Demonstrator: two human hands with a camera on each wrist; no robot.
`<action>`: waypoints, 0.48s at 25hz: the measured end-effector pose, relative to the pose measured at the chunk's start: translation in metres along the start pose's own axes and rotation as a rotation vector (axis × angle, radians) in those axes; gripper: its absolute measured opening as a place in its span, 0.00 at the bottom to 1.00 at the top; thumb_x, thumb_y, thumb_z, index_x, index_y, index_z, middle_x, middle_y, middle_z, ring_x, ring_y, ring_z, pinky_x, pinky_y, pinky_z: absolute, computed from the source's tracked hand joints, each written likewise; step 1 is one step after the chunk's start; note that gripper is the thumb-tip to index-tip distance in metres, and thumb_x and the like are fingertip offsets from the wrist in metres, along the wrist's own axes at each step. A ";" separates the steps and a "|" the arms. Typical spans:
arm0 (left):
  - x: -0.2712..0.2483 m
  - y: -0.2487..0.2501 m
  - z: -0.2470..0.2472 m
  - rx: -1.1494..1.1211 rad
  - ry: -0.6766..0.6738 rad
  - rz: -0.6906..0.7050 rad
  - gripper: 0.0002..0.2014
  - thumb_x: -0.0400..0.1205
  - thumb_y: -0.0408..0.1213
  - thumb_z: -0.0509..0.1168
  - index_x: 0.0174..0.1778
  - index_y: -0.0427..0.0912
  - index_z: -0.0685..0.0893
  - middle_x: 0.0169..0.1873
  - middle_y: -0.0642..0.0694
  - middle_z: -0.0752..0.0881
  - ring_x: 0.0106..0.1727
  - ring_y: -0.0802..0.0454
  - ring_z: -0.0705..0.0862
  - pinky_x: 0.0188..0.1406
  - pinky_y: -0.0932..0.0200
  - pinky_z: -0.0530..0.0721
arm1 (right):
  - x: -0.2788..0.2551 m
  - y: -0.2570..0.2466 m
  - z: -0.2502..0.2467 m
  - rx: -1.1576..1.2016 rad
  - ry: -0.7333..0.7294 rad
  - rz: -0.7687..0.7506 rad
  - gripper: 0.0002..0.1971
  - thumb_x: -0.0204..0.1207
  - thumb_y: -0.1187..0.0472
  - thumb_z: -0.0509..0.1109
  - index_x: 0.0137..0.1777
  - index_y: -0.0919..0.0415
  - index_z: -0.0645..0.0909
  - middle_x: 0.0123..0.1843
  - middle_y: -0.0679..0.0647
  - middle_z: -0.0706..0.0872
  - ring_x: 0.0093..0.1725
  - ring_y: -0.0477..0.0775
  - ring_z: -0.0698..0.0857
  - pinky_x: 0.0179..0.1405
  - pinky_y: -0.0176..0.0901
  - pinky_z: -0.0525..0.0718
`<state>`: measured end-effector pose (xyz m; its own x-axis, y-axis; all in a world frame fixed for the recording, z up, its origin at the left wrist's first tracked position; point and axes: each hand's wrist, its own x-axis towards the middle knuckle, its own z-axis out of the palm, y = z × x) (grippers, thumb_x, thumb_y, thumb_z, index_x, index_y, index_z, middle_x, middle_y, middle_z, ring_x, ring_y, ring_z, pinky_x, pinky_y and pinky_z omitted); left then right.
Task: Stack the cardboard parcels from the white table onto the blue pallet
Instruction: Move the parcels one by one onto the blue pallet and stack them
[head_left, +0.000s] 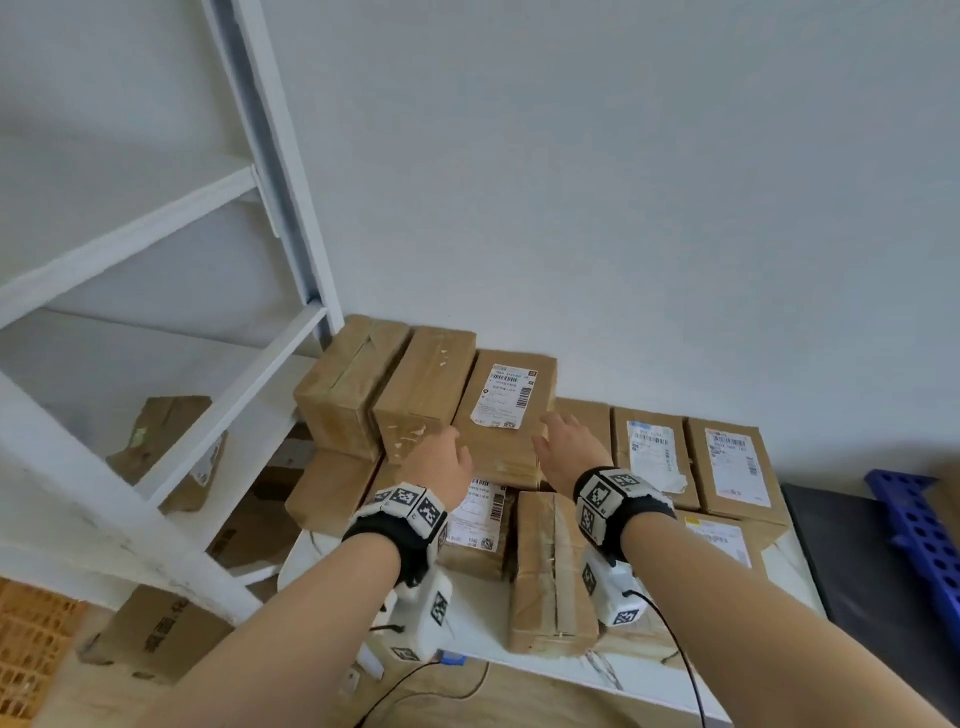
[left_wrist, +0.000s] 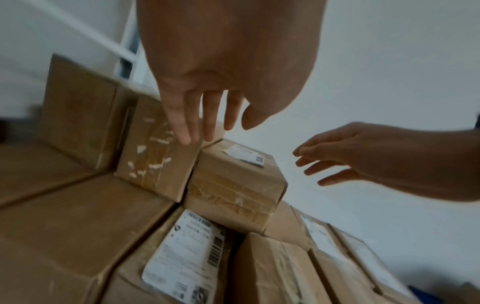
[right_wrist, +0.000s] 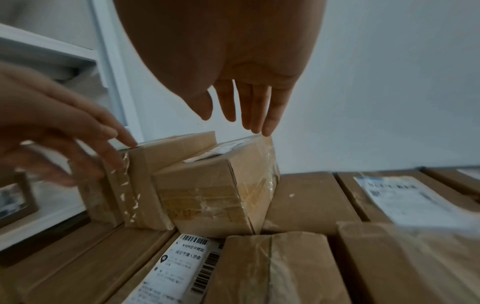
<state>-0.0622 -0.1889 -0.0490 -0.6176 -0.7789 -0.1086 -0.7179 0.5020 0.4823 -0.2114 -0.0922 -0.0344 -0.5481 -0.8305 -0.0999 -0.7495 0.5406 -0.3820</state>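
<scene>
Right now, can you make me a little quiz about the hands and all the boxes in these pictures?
1. True or false: the left hand is gripping a parcel.
2. The labelled parcel between both hands lies: A) on other parcels, B) on the blue pallet, C) on the floor.
3. Fill in: the right hand has its fingers ____.

Key
1. False: its fingers are straight, nothing is held.
2. A
3. Open, reaching beside the labelled parcel.
</scene>
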 end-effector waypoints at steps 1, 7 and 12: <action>0.006 -0.006 0.004 -0.061 -0.036 0.010 0.19 0.86 0.43 0.52 0.73 0.43 0.71 0.55 0.42 0.85 0.52 0.44 0.85 0.51 0.50 0.84 | 0.004 -0.002 0.004 0.057 -0.009 0.052 0.19 0.85 0.56 0.55 0.72 0.62 0.70 0.68 0.60 0.77 0.65 0.60 0.78 0.63 0.52 0.79; 0.024 -0.042 0.026 -0.250 -0.129 0.077 0.25 0.86 0.40 0.55 0.80 0.48 0.62 0.45 0.43 0.85 0.33 0.47 0.82 0.28 0.60 0.75 | 0.025 -0.006 0.024 0.398 -0.013 0.327 0.26 0.83 0.56 0.62 0.79 0.61 0.62 0.75 0.59 0.75 0.72 0.58 0.76 0.69 0.49 0.75; 0.033 -0.061 0.045 -0.405 -0.144 0.051 0.28 0.85 0.40 0.57 0.81 0.55 0.58 0.50 0.49 0.86 0.30 0.66 0.71 0.31 0.69 0.70 | 0.038 0.006 0.042 0.572 -0.024 0.408 0.30 0.79 0.56 0.68 0.78 0.60 0.63 0.73 0.58 0.77 0.70 0.56 0.78 0.69 0.49 0.77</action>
<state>-0.0536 -0.2285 -0.1211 -0.7083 -0.6819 -0.1824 -0.5191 0.3281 0.7892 -0.2210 -0.1263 -0.0788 -0.7306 -0.5828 -0.3558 -0.1691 0.6592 -0.7327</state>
